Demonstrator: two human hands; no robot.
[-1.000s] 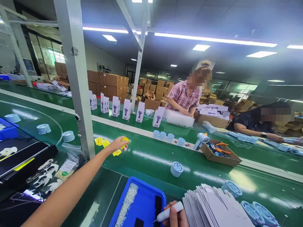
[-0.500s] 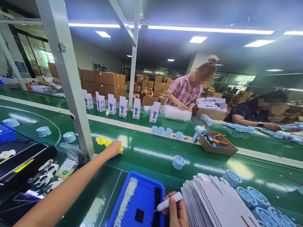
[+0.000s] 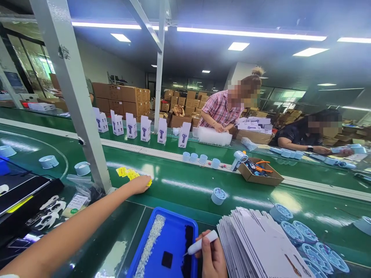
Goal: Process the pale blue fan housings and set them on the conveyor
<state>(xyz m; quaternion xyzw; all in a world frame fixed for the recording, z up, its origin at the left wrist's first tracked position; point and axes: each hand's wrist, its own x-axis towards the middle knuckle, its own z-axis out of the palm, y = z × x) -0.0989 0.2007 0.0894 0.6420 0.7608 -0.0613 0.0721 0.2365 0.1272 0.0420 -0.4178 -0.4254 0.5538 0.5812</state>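
Note:
My left hand (image 3: 141, 184) reaches over the green belt, its fingers closed down on a yellow label (image 3: 149, 182). More yellow labels (image 3: 125, 172) lie overlapping just left of it. My right hand (image 3: 213, 258) grips a white pen-shaped tool (image 3: 202, 243) with a thin metal tip. That tip points down into a blue tray (image 3: 147, 231), close to its dark right-hand strip (image 3: 189, 243). Small whitish pieces (image 3: 151, 241) line the tray's left side, and a black square (image 3: 167, 259) lies on its floor. Right of my right hand stands a stack of white flat cartons (image 3: 261, 239).
A grey post (image 3: 78, 96) rises at left. Light-blue round parts (image 3: 218, 196) sit on the belt, several bunched at right. Upright white boxes (image 3: 145, 129) stand across the belt. A cardboard box (image 3: 262, 178) holds orange-handled tools. Two co-workers (image 3: 222, 112) work on the far side.
The whole view has shifted slightly. My left hand stays at the yellow labels, and my right hand keeps the white tool over the tray. The far-right co-worker's hand has lifted a light-blue part.

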